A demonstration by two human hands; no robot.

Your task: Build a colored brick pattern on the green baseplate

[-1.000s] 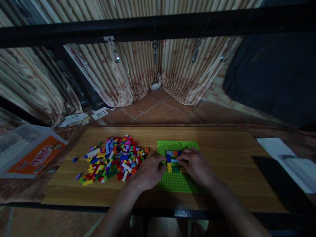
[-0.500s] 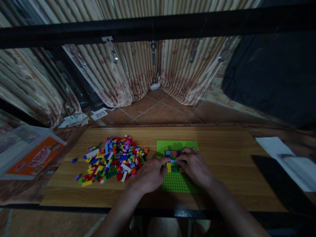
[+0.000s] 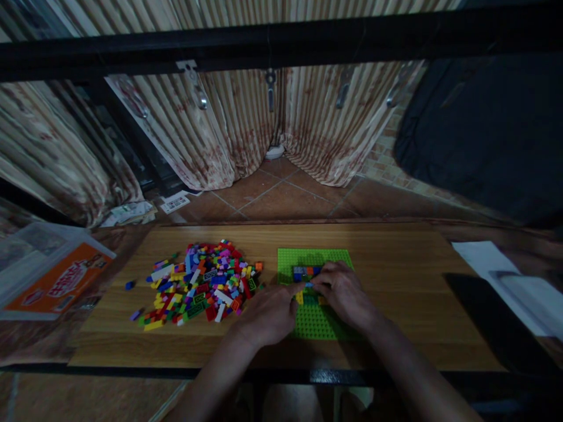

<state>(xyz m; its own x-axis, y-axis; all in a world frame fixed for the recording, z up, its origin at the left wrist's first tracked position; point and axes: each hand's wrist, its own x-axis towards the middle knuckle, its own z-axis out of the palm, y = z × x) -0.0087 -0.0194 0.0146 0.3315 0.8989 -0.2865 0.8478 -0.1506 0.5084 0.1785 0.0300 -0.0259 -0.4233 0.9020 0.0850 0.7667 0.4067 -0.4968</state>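
A green studded baseplate (image 3: 323, 329) lies on the table under both my hands. On it stands a row of grey, orange and blue bricks (image 3: 303, 271), with a yellow brick (image 3: 299, 297) nearer to me. My right hand (image 3: 345, 293) is closed, thumb and fingertips pinching a small light blue brick (image 3: 308, 285) low over the plate. From the left, my left hand (image 3: 270, 310) reaches in with its index finger stretched to the light blue brick and its thumb apart; it grips nothing that I can see. My right fingers hide part of the built bricks.
Left of the plate is a heap of loose coloured bricks (image 3: 206, 284), with a few strays beside it. A clear plastic box (image 3: 57, 275) with an orange label stands at far left. A black flat thing (image 3: 479, 319) and white sheets (image 3: 492, 261) lie at right.
My left index finger has straightened along the light blue brick, its thumb lower and apart. My right hand stays at the brick. The whole view has shifted slightly.
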